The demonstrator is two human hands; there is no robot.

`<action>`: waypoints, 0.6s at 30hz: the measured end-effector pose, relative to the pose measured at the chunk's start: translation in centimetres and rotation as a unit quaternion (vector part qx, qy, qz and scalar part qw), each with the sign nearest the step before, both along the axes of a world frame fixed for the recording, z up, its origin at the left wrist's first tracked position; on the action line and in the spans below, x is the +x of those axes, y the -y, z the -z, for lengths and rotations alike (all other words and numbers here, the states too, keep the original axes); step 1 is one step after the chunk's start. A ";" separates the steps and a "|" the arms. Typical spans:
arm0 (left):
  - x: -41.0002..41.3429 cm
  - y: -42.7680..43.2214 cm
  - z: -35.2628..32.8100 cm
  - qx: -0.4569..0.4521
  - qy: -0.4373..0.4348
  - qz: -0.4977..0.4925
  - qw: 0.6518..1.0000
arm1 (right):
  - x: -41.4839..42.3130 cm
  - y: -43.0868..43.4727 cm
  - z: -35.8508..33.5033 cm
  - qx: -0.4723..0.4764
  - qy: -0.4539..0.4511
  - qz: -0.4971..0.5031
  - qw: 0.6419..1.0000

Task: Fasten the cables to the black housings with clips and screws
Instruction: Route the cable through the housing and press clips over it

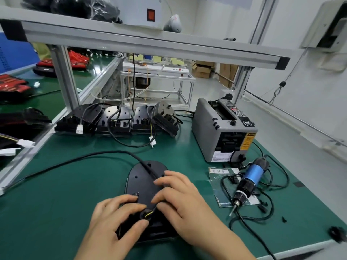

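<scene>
The green counter [75, 184] fills most of your view, with an aluminium frame [150, 45] carrying a shelf across the top. At two o'clock from your hands a grey tape dispenser [223, 128] stands on the counter. At twelve o'clock, along the far edge, a row of housings [116, 119] lies side by side with wires looped over them. A white connector [79, 129] hangs at the row's left end.

The black housing [144, 177] you are working on lies flat at six o'clock in the view, straight in front of you. Its rounded end points away from you. The cable [75, 160] comes in from nine o'clock, arcs across the counter and runs onto the top of the housing, where it passes under your right hand.

Your left hand [112, 218] holds the near end of the housing. Its fingers and thumb are curled round that end, beside a round opening where a yellow wire shows. Your right hand [184, 199] rests on top, fingers apart and lightly bent, their tips pressing on the housing where the cable runs.

At three o'clock a blue electric screwdriver [247, 182] lies on a booklet [219, 184], bit toward you, its cord coiled around it. Small black parts [284, 219] lie loose at four o'clock; whether they are clips or screws cannot be told.
</scene>
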State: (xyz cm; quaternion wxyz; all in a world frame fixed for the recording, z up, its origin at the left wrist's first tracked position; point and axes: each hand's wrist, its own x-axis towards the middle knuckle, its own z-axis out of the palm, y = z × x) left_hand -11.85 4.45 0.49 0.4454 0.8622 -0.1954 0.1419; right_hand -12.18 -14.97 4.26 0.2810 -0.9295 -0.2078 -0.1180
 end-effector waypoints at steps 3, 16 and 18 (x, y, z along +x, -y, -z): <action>-0.1 0.1 -0.2 0.009 0.004 -0.004 1.000 | -0.2 0.4 -0.5 -0.048 0.016 -0.017 0.999; -0.4 2.1 -1.3 0.008 0.085 0.019 0.996 | -2.4 0.3 -0.1 0.071 -0.067 0.039 0.994; -0.2 2.1 -1.5 0.018 0.098 0.024 0.995 | -2.4 1.0 -0.1 0.105 -0.073 0.044 0.991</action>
